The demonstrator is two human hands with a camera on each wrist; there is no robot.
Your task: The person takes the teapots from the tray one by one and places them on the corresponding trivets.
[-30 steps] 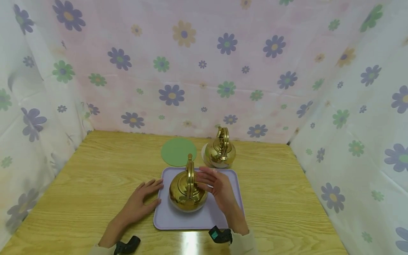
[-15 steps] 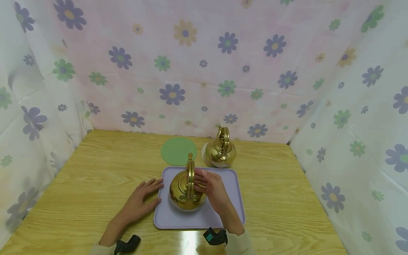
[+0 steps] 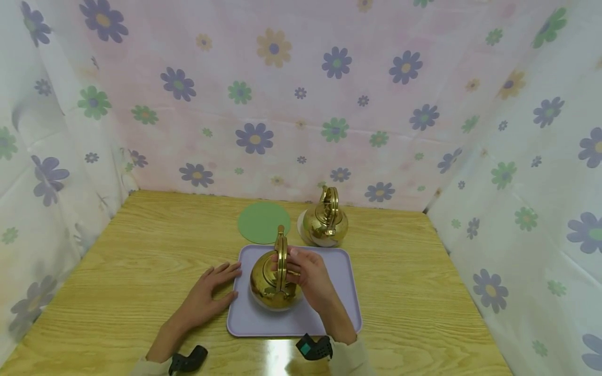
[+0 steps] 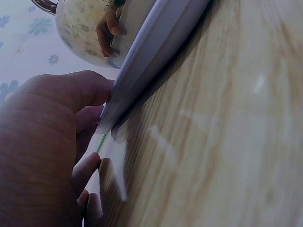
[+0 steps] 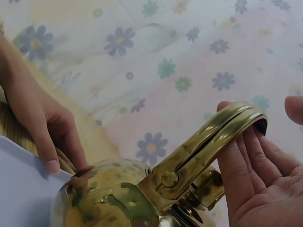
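Note:
A shiny gold kettle (image 3: 269, 289) stands upright on a lilac tray (image 3: 254, 325), its arched handle (image 5: 208, 144) raised over the lid. My right hand (image 3: 314, 279) comes in from the right, fingers passed beneath the handle. In the right wrist view, those fingers are nearly straight, one fingertip shows past the far side of the handle, and the thumb (image 5: 295, 109) stands apart from it. My left hand (image 3: 205, 298) lies at the tray's left edge with fingers extended. The left wrist view shows its thumb (image 4: 94, 87) touching the tray's rim.
Behind the tray, a second gold kettle (image 3: 324, 228) stands at the right with a pale round mat (image 3: 302, 230) partly under it. A flat green disc (image 3: 264, 223) lies beside it. Flower-printed curtains (image 3: 301, 115) close off the back and sides of the wooden table (image 3: 400, 292).
My right hand has moved left, from beside the kettle to having its fingers under the handle. The kettle, tray and left hand have stayed put.

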